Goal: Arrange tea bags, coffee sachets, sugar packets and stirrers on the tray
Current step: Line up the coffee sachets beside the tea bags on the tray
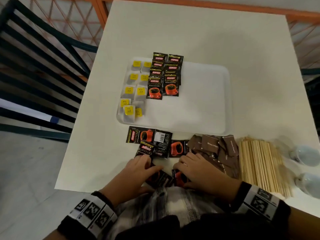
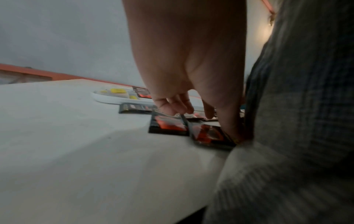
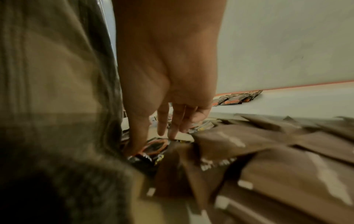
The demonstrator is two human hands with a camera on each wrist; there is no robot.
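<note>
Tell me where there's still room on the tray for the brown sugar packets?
The white tray is bare across its right half, right of the coffee sachets, and along the near strip below them. The left side is crowded with tea bags. The sugar packets and stirrers lie off the tray, nearer the person.

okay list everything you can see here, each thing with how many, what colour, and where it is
Tray: one, white, table centre.
Tea bags: about nine, yellow tags, two columns, tray's left side.
Coffee sachets on tray: about eight, black, two overlapping columns.
Loose coffee sachets: several, black, table near tray's front edge.
Sugar packets: pile, brown, right of the loose sachets.
Stirrers: bundle, pale wood, far right.
Chair: one, dark, left.
Left hand, right hand: each on a sachet.
</note>
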